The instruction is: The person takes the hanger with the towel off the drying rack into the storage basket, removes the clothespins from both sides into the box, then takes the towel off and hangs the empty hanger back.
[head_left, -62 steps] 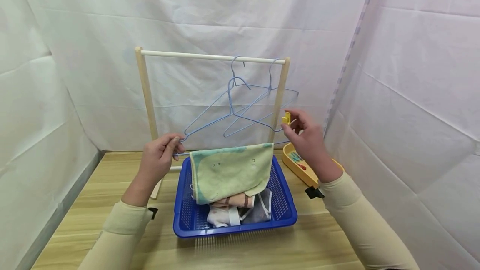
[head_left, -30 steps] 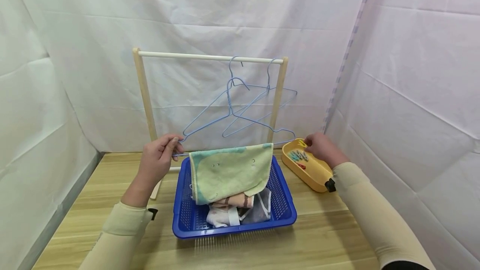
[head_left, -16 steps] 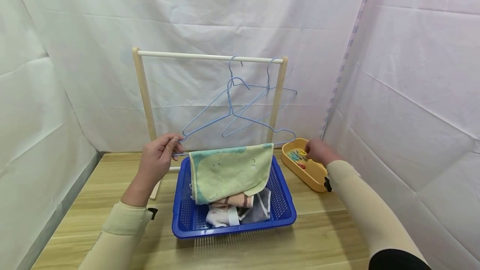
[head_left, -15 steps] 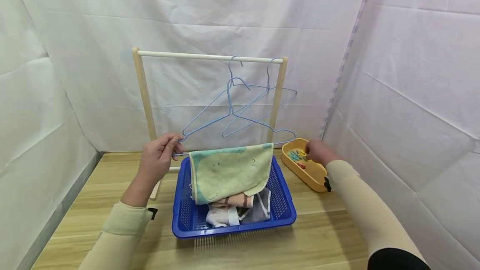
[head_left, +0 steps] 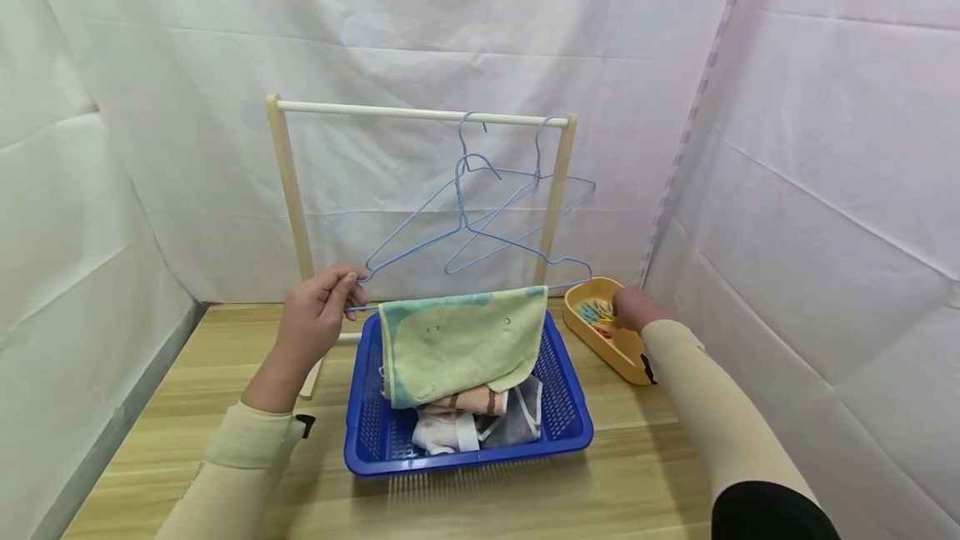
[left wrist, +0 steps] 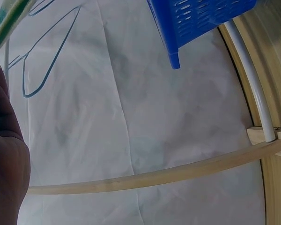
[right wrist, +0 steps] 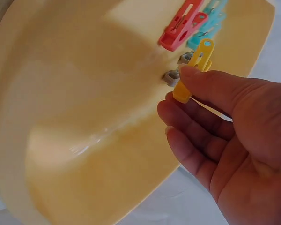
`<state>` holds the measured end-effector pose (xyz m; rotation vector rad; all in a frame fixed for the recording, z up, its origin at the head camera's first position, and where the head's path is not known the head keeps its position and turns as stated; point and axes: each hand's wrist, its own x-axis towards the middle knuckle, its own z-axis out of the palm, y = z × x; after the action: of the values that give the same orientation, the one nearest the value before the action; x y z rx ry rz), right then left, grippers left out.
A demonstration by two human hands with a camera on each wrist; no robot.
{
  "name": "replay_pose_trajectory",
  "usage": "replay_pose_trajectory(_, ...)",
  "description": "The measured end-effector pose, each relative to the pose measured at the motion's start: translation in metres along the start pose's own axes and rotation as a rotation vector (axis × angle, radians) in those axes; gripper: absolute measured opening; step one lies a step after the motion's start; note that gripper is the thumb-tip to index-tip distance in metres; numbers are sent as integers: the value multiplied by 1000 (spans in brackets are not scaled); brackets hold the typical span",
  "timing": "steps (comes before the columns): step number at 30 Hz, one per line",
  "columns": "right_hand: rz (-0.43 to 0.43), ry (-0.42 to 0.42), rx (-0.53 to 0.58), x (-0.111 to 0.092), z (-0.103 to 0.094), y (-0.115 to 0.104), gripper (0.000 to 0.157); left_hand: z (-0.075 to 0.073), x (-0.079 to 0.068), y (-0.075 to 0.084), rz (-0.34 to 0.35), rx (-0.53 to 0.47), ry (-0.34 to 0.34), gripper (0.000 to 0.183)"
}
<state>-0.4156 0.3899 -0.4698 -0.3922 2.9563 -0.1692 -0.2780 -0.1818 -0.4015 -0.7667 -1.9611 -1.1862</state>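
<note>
My left hand (head_left: 318, 307) pinches the left corner of a blue wire hanger (head_left: 461, 207). Folded over its lower bar is a small green and yellow towel (head_left: 465, 344), hanging above the blue basket (head_left: 468, 465). My right hand (head_left: 636, 309) is down in the yellow tray (head_left: 630, 367). In the right wrist view, thumb and fingers pinch a yellow clothespin (right wrist: 182, 94) over the tray floor. Beside it lie a red clothespin (right wrist: 178, 33), grey clothespins (right wrist: 171, 78) and teal clothespins (right wrist: 208, 30).
A wooden rack (head_left: 288, 182) with a white rod (head_left: 360, 110) stands behind the basket, two more blue hangers (head_left: 537, 148) on it. Cloth items (head_left: 442, 432) lie in the basket. White curtains (head_left: 825, 215) enclose the wooden table (head_left: 195, 357).
My right hand, earlier holding a yellow clothespin by the hanger's right end, has moved down and right into the tray, and shifts slightly among the clothespins. My left hand and towel stay in place.
</note>
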Motion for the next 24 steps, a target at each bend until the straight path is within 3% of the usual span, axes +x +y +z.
replay_pose_trajectory(10,100,-35,-16,14,18,13,12,1,0,0,10,10,11,25)
replay_pose_trajectory(16,75,-15,-78,22,35,20,17,0,0,1,-3,-1,5,25)
replay_pose_trajectory(24,52,-17,-115,23,34,18,18,0,0,2,-5,4,5,26)
